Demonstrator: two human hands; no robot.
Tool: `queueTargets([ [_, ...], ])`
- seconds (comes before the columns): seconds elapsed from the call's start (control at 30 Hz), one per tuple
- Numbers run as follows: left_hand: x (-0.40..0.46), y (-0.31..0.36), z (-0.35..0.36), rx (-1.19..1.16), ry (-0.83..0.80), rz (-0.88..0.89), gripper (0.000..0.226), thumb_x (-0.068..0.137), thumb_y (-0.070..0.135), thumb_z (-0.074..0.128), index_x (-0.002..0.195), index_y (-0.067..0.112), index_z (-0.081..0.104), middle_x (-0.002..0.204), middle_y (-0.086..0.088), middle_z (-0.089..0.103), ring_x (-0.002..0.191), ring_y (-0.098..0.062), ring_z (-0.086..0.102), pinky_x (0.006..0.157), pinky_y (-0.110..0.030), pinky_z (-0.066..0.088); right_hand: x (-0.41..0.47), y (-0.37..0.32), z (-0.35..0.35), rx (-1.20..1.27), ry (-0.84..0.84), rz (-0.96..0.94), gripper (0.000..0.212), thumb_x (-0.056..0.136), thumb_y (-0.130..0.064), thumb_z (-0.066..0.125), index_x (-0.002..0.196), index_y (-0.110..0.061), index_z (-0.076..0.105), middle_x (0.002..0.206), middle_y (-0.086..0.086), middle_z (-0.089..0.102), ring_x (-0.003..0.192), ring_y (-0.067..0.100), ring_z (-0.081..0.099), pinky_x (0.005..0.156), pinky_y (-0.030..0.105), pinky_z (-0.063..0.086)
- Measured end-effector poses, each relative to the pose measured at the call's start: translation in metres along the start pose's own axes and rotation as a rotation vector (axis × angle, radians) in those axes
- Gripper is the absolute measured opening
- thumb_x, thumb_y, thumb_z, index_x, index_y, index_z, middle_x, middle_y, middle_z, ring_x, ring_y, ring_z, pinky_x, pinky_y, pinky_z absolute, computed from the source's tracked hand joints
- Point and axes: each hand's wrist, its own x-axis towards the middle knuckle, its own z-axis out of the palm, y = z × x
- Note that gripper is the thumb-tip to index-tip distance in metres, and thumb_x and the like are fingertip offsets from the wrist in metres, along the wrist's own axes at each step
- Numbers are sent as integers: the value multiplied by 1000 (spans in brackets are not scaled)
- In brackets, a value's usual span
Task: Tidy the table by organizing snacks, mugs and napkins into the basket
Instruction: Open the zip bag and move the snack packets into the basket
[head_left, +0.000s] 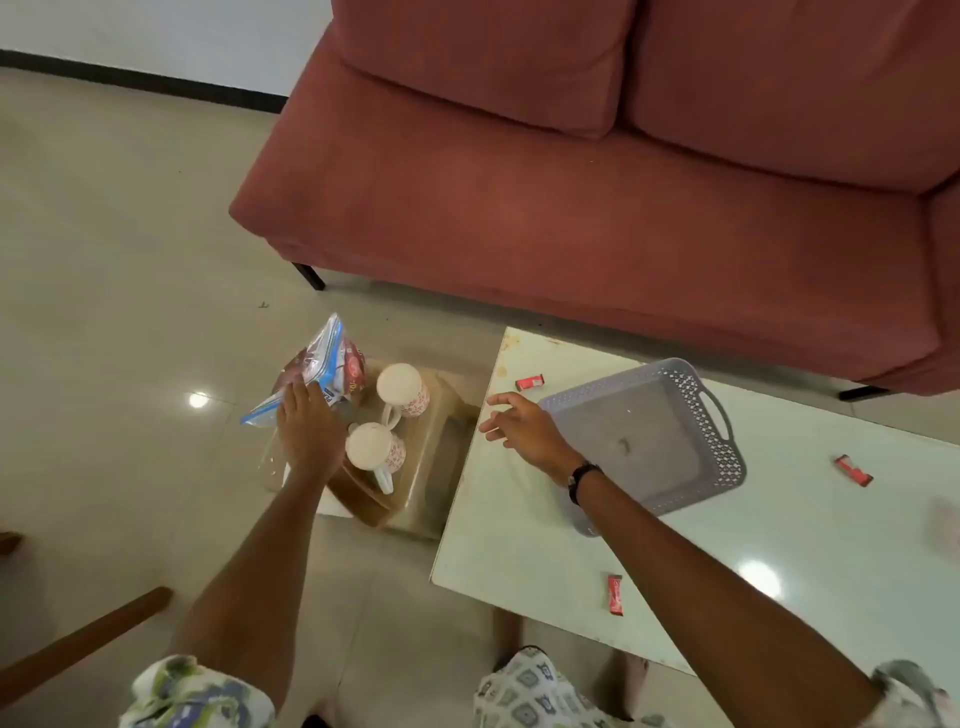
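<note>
Your left hand (306, 431) rests on a clear zip bag (317, 371) of snacks on a low stand left of the tabletop (675, 561); whether its grip has closed on the bag, you cannot tell. Two mugs (402, 389) stand just right of it. Your right hand (524, 426) hovers with fingers spread wide by the grey basket (711, 415).

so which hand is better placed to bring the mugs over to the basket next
Probably the right hand: it hovers open over the table edge between the two mugs and the empty basket. The left hand is occupied on the zip bag.
</note>
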Motion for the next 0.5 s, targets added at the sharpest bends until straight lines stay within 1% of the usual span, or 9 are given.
queueTargets([
  [0.1, 26, -28, 8, 208, -47, 90, 54, 81, 4, 63, 128, -9, 40, 133, -30, 46, 125, -43, 42, 106, -50, 37, 16, 0, 14, -27, -1, 7, 29, 100, -15, 38, 125, -9, 50, 111, 11, 68, 86, 12, 62, 78, 17, 47],
  [0.17, 39, -46, 16, 362, -111, 145, 60, 79, 7, 67, 129, -9, 39, 131, -30, 48, 122, -41, 46, 105, -48, 38, 26, 1, 25, -35, -19, 7, 29, 100, -15, 38, 125, -11, 51, 110, 9, 69, 85, 10, 63, 72, 12, 46],
  [0.2, 43, -52, 18, 429, -147, 153, 60, 79, 10, 68, 128, -8, 39, 129, -28, 50, 120, -39, 48, 103, -45, 40, 31, 1, 31, -32, -25, 7, 28, 100, -16, 39, 125, -12, 51, 109, 8, 69, 83, 9, 63, 71, 11, 45],
  [0.3, 55, -61, 19, 554, -165, 186, 50, 83, 18, 65, 123, -2, 44, 122, -18, 57, 112, -29, 55, 95, -35, 46, 40, 0, 46, -17, -52, -7, 28, 98, -15, 41, 124, -14, 53, 105, 5, 71, 82, 7, 65, 73, 15, 46],
  [0.4, 62, -63, 12, 623, -247, 211, 27, 88, 20, 59, 110, 7, 52, 107, -6, 67, 97, -19, 65, 81, -26, 50, 45, 0, 57, -2, -72, -16, 28, 98, -15, 41, 123, -15, 54, 105, 6, 71, 88, 12, 68, 80, 20, 49],
  [0.43, 64, -63, 8, 629, -271, 201, 20, 88, 18, 59, 106, 8, 55, 101, -5, 69, 92, -18, 67, 76, -26, 51, 46, 0, 59, -2, -76, -17, 28, 98, -15, 41, 123, -15, 54, 105, 6, 71, 89, 13, 68, 84, 23, 50],
  [0.5, 66, -66, 3, 573, -286, 177, 16, 86, 12, 61, 100, 5, 59, 91, -9, 72, 83, -24, 70, 67, -30, 53, 46, 0, 61, -2, -76, -21, 28, 98, -15, 40, 123, -15, 54, 104, 6, 71, 91, 16, 68, 89, 29, 50],
])
